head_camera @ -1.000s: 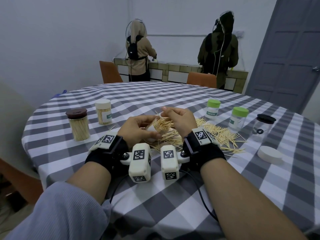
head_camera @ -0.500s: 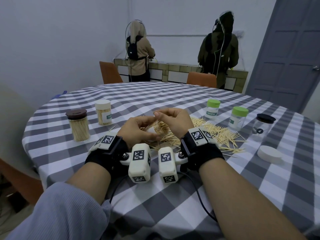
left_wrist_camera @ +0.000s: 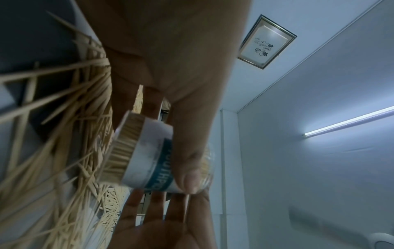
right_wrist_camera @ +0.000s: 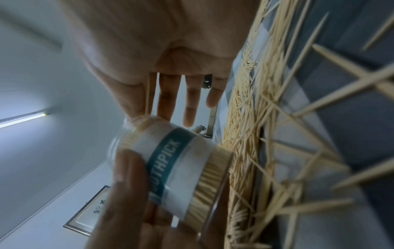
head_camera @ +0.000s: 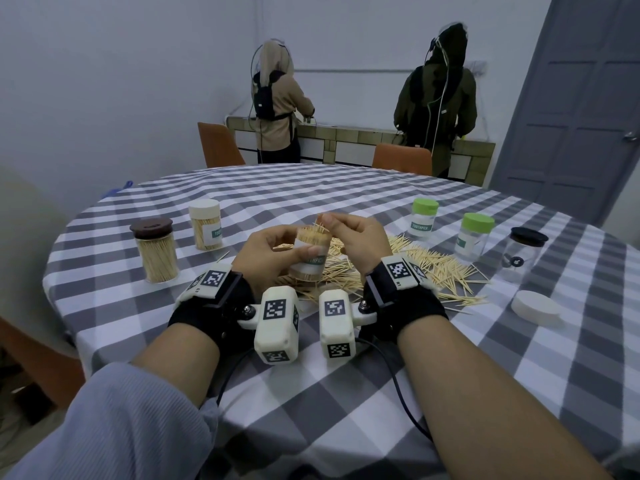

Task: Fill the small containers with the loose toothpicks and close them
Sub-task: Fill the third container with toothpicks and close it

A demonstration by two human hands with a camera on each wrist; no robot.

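The worktop point(head_camera: 311, 393), a round surface under a grey and white checked cloth, carried everything noted here. A pile of loose toothpicks point(head_camera: 429, 268) lay on it directly beneath and to the right of both hands, spreading away from the right hand point(head_camera: 360, 244). The same pile filled one side of each wrist view.

The left hand point(head_camera: 270, 258) grasped an open container point(head_camera: 309, 255), thumb curled across its white label, printed "TOOTHPICK" on a teal band, and fingers wrapped behind it. The container was held near upright above the pile, packed with toothpicks to its mouth. The right hand was at the container's mouth, thumb and forefinger pinching a few toothpicks point(head_camera: 320, 226) that stood up out of the fill, while its other fingers showed extended in the right wrist view.

To the left of the left hand stood a brown-lidded jar point(head_camera: 154, 251), full and closed, and beyond it a white-lidded container point(head_camera: 205, 224), also full and closed. To the right of the right hand, past the pile, stood two green-lidded containers point(head_camera: 424, 218) point(head_camera: 475, 237), then a black-lidded clear jar point(head_camera: 523, 254). Whether these three held toothpicks could not be determined. A loose white lid point(head_camera: 536, 306) lay flat on the cloth, near the right edge and well apart from both hands.
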